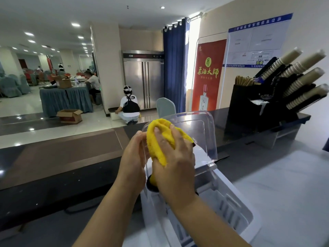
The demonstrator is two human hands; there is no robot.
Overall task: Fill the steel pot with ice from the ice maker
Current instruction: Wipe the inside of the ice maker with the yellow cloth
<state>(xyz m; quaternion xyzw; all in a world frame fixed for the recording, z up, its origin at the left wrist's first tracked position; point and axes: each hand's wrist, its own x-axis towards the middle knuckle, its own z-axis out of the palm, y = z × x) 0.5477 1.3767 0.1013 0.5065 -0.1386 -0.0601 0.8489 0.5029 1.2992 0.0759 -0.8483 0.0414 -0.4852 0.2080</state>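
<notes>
A white ice maker (236, 209) stands on the counter in front of me with its clear plastic lid (201, 138) raised upright. A white slotted basket (229, 211) shows inside the open top. My right hand (175, 157) presses a yellow cloth (160, 138) against the inner face of the lid, fingers spread over it. My left hand (132, 157) grips the lid's left edge from behind. No steel pot is in view.
A dark counter ledge (62, 157) runs across in front of the ice maker. At the right stands a black rack (267, 102) with stacks of paper cups and stirrers. A person crouches on the floor beyond, by a steel fridge (144, 81).
</notes>
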